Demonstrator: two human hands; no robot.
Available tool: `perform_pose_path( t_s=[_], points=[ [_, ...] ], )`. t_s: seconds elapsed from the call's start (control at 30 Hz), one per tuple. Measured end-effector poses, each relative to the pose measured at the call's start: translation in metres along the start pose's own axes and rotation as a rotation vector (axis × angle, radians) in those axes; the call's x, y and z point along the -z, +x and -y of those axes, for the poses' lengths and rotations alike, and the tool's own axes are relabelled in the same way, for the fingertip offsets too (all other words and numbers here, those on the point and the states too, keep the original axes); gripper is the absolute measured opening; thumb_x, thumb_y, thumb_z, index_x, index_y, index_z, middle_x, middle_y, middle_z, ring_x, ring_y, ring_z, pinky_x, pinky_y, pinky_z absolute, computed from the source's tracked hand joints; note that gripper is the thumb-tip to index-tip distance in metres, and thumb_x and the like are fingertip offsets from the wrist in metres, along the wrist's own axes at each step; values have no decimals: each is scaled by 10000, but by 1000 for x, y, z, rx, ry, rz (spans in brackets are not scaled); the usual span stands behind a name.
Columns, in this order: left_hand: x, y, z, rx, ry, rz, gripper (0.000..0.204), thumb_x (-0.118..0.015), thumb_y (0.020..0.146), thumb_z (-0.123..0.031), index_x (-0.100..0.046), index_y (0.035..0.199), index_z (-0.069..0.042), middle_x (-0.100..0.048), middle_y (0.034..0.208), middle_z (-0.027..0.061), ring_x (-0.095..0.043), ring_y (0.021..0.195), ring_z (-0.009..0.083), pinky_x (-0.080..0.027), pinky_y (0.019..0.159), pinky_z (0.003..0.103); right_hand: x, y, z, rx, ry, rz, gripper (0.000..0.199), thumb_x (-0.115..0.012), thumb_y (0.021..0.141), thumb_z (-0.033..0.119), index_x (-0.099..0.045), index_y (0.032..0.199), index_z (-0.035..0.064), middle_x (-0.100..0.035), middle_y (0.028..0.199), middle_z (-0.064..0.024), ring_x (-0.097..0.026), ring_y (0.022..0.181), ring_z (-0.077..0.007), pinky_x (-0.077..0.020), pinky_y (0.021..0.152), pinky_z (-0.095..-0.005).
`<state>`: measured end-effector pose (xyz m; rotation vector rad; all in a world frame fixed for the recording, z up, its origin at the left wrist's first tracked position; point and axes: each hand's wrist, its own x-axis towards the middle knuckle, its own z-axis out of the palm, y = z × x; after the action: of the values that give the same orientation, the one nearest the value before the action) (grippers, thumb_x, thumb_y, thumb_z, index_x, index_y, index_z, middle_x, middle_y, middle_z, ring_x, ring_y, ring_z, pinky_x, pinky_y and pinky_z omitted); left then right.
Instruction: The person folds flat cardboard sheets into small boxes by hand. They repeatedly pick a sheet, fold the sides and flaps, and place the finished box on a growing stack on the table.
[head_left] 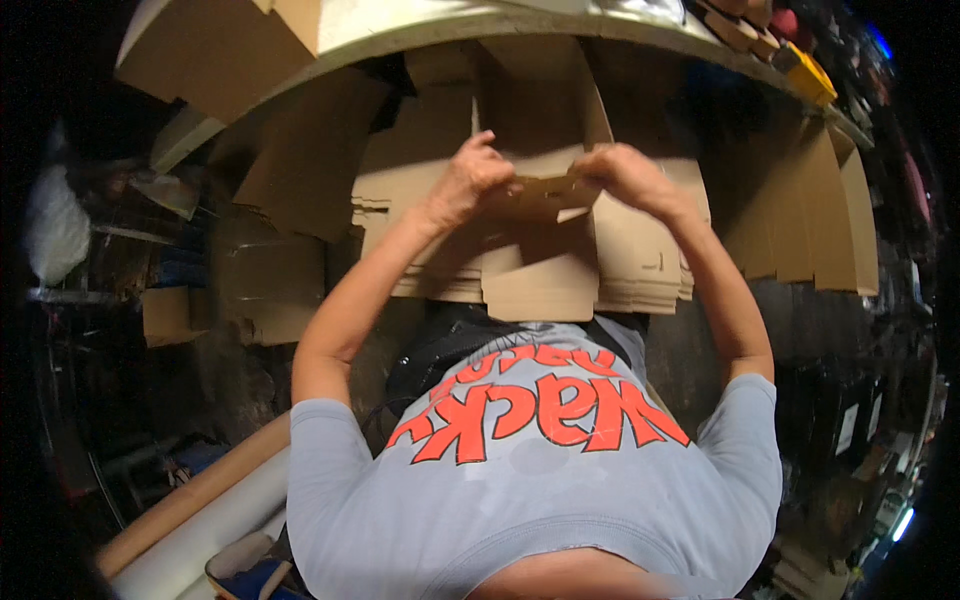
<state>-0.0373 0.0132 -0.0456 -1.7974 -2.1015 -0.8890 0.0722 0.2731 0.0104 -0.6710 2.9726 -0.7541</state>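
— Head view: what are the hands doing?

— Both are raised in front of the person's chest, over a stack of flat brown corrugated cardboard blanks (640, 260). The left hand (472, 180) is closed on the left end of a small folded brown cardboard piece (545, 195), thumb up, fingers curled round its edge. The right hand (625, 172) pinches the right end of the same piece, fingers bent over the top.

— Where is that piece relative to the stack?

— Just above it, held off the stack between the two hands. One flap of light brown cardboard (540, 290) hangs down from it on the side of the stack nearest the person.

— What carries the stack?

— I cannot tell; it lies below the pale curved edge of a worktop (420, 35), which runs across behind the stack.

— Anything else around the stack?

— Left of it, large loose brown cardboard sheets (305, 150) lean at angles. Right of it, tall brown cardboard sheets (810, 210) stand upright in a row. Nearer than the stack, the person's grey T-shirt with red lettering (540, 450) fills the foreground, and at far lower left of the stack lie long tan and white cardboard tubes (200, 510).
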Motion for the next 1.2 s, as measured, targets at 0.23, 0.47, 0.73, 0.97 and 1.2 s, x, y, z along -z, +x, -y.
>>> perform_pose_path(
  t_s=[0.23, 0.47, 0.73, 0.97, 1.2],
  points=[
    [-3, 8, -14, 217, 111, 152, 170, -694, 866, -213, -624, 850, -60, -619, 759, 80, -630, 808, 256, -358, 1088, 507, -34, 9, 17, 36, -287, -85, 87, -562, 816, 132, -608, 804, 59, -635, 784, -173, -638, 807, -373, -493, 697, -468],
    [10, 10, -16, 6, 284, 156, 427, -775, 766, -371, -554, 975, -71, -641, 835, 107, -643, 847, 298, -445, 951, 486, -55, -38, 55, 24, -368, -317, 611, -672, 829, 277, -464, 1379, 114, -356, 1457, -213, -323, 1391, -383, -267, 1096, -605],
    [4, 24, -5, 146, 110, 190, 308, -767, 783, -284, -549, 898, -98, -653, 769, 117, -666, 748, 309, -532, 683, 413, -103, -107, 72, -26, -278, 53, 656, -672, 821, 236, -408, 1401, 79, -375, 1444, -272, -343, 1363, -445, -300, 1096, -592],
    [12, 30, 6, 96, 190, 411, 301, -682, 886, -288, -610, 1117, -108, -693, 1010, 80, -647, 994, 239, -378, 1059, 509, -112, -110, 78, -32, -322, -3, 505, -518, 913, 152, -430, 1402, 67, -436, 1436, -219, -398, 1352, -404, -318, 1104, -555],
    [3, 27, 3, 159, 132, 371, 246, -709, 865, -249, -634, 1035, -89, -702, 842, 87, -667, 851, 253, -375, 1056, 506, -104, -107, 77, -29, -357, -9, 484, -515, 901, 112, -453, 1377, 54, -473, 1403, -201, -436, 1327, -384, -340, 1100, -529]
  ],
)
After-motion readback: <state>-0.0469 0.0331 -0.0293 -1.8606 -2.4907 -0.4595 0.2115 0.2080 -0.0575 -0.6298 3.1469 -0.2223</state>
